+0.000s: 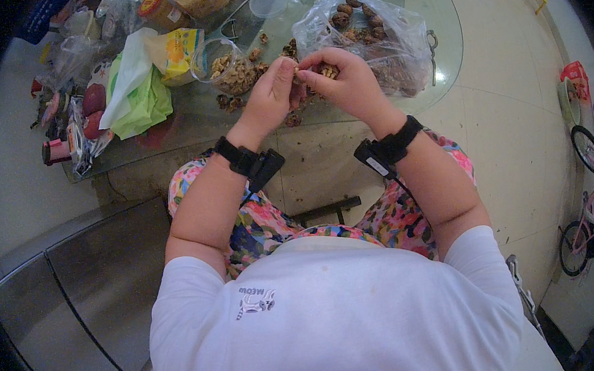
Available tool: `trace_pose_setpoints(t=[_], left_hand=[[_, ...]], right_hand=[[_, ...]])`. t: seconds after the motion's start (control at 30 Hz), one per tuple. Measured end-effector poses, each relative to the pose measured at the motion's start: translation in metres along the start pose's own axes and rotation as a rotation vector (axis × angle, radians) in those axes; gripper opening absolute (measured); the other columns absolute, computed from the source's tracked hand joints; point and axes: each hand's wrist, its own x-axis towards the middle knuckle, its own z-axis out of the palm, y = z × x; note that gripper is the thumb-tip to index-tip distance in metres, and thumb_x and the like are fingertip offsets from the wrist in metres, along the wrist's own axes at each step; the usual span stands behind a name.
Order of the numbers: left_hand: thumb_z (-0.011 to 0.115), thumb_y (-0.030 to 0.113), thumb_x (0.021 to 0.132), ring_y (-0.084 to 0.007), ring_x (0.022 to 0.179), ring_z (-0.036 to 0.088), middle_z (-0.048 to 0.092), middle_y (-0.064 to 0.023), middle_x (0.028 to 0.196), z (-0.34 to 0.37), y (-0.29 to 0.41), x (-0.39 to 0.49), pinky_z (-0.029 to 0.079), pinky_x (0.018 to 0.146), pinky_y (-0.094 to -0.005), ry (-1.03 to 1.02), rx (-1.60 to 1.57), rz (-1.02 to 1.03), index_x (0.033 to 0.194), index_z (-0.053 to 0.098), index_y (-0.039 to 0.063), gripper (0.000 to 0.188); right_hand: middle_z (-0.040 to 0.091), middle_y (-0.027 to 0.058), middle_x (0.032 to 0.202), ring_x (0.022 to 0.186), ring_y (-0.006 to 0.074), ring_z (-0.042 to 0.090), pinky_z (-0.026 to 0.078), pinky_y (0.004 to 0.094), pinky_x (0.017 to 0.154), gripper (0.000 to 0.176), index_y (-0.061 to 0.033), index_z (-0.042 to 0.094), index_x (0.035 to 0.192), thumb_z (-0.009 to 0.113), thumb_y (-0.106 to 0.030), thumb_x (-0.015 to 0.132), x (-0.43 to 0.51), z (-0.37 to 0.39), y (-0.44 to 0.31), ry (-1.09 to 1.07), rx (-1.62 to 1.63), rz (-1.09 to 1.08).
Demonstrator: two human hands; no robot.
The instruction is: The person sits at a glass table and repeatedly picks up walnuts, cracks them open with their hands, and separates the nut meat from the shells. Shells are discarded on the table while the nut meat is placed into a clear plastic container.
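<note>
My left hand and my right hand meet above the near edge of the glass table. Thumb and fingers of both pinch a small walnut piece between them, mostly covered. Inside the curl of my right fingers sits a larger walnut kernel. Left of my hands, a clear plastic tub lies tilted with shelled walnut kernels at its mouth. Broken walnut shells are scattered around it. On the right, whole walnuts show in an opened clear plastic bag.
A metal tool lies right of the bag, near the rounded edge of the glass table. A green tissue pack, a yellow packet and a red-lidded jar crowd the left. A clear round lid lies farther back.
</note>
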Motion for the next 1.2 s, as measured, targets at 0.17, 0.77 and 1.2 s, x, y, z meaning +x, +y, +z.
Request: trace_pose_setpoints(t=[0.17,0.77,1.2], left_hand=[[0.034,0.043,0.100,-0.0067,0.059,0.047,0.051,-0.0007,0.073,-0.002,0.002,0.000,0.039,0.054,-0.0208,-0.037,-0.007,-0.003,0.097,0.048,0.008,0.038],[0.032,0.044,0.100,-0.0113,0.066,0.051,0.055,-0.0028,0.080,0.001,0.005,-0.002,0.042,0.058,-0.0235,-0.009,-0.172,-0.100,0.110,0.052,0.007,0.043],[0.033,0.044,0.099,-0.0122,0.067,0.054,0.058,-0.0039,0.080,0.001,0.010,-0.001,0.045,0.061,-0.0249,0.054,-0.185,-0.139,0.106,0.054,0.006,0.044]], right_hand=[[0.067,0.0054,0.082,0.074,0.0113,0.060,0.048,0.0266,0.070,0.020,0.0002,0.066,0.087,0.070,-0.018,0.080,0.001,-0.002,-0.001,-0.052,0.160,0.143],[0.068,0.0074,0.088,0.078,0.0126,0.062,0.049,0.0273,0.073,0.024,-0.0036,0.067,0.099,0.070,-0.018,0.080,0.002,-0.003,0.006,-0.080,0.149,0.110],[0.062,0.0009,0.081,0.072,0.0085,0.055,0.046,0.0227,0.066,0.023,-0.0029,0.063,0.106,0.065,-0.014,0.085,0.000,0.010,0.015,0.000,0.408,0.170]])
